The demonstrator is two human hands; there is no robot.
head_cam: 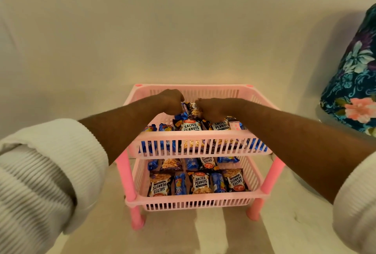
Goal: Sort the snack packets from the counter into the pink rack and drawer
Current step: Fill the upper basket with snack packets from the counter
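A plain cream wall (183,29) stands behind. Off to the right, a dark blue cloth (354,74) printed with pink and pale flowers rises beside the pale table (91,237).

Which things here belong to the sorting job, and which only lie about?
Job: pink plastic two-tier rack; black salted-peanut packets; blue biscuit packets; left hand; right hand.
Lying about: blue floral cloth-covered object; pale counter.
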